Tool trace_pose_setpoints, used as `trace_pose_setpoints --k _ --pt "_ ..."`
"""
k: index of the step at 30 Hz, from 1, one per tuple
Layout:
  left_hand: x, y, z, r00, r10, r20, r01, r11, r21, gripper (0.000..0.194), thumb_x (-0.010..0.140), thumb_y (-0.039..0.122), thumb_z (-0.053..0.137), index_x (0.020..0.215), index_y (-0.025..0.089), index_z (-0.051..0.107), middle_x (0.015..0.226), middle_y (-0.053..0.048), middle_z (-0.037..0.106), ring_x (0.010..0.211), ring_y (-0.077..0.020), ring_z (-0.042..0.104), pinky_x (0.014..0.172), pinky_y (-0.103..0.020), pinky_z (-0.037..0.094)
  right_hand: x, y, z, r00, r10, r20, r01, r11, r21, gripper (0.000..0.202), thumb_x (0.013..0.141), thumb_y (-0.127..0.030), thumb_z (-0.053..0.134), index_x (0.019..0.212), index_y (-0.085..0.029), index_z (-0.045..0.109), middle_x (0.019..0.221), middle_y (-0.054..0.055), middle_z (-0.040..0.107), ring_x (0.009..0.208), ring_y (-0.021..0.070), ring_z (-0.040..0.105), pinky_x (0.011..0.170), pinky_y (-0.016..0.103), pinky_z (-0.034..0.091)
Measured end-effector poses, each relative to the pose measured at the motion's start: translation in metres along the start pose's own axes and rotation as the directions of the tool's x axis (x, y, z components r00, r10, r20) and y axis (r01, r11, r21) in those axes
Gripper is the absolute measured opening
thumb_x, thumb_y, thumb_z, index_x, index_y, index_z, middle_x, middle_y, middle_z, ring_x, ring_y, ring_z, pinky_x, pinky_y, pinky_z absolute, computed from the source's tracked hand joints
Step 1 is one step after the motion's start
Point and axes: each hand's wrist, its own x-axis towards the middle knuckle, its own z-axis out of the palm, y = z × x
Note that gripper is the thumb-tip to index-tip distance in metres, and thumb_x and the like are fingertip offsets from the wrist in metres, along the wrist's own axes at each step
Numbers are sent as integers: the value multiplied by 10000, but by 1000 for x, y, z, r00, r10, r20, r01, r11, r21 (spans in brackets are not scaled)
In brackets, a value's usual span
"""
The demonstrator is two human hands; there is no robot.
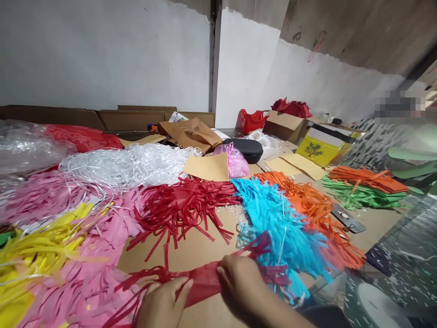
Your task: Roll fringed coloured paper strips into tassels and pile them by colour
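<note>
My left hand (163, 300) and my right hand (241, 280) both pinch a bunched strip of red fringed paper (203, 280) low over the brown cardboard worktop (194, 253). The strip's loose fringes spread left and right of my hands. Beyond it lies a pile of red fringed paper (180, 207). A blue fringed pile (276, 218) sits just right of my right hand, partly under the strip's end.
Pink (92, 269), yellow (37, 255), white (126, 166), orange (317, 209) and green (358, 196) fringe piles cover the worktop. Behind are a brown paper bag (189, 132), a black case (246, 148), a pink plastic bag (235, 161), cardboard boxes (285, 125) and a yellow box (316, 150).
</note>
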Motion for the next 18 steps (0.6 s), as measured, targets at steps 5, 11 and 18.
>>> trace_pose_setpoints --k 5,11,18 --pt "22 26 -22 990 -92 109 79 990 117 391 1004 285 383 889 236 754 791 -65 812 795 -307 767 717 -382 517 15 -9 5 999 33 -10 -34 996 -86 221 999 -245 546 862 -190 711 860 81 781 749 238 730 578 297 326" --pt "22 26 -20 982 -111 156 87 985 151 362 1001 263 380 908 222 727 862 -73 819 863 -302 772 735 -370 492 14 -7 3 1000 26 -2 -26 997 -71 185 986 -238 558 899 -209 719 918 59 793 788 222 739 596 287 338" --pt "22 23 -19 982 -99 161 74 985 154 349 1003 265 386 918 240 724 864 -48 819 866 -307 771 725 -377 489 15 -4 7 999 26 -20 -27 999 -28 178 974 -254 573 903 -219 733 912 46 796 801 226 741 622 286 354"
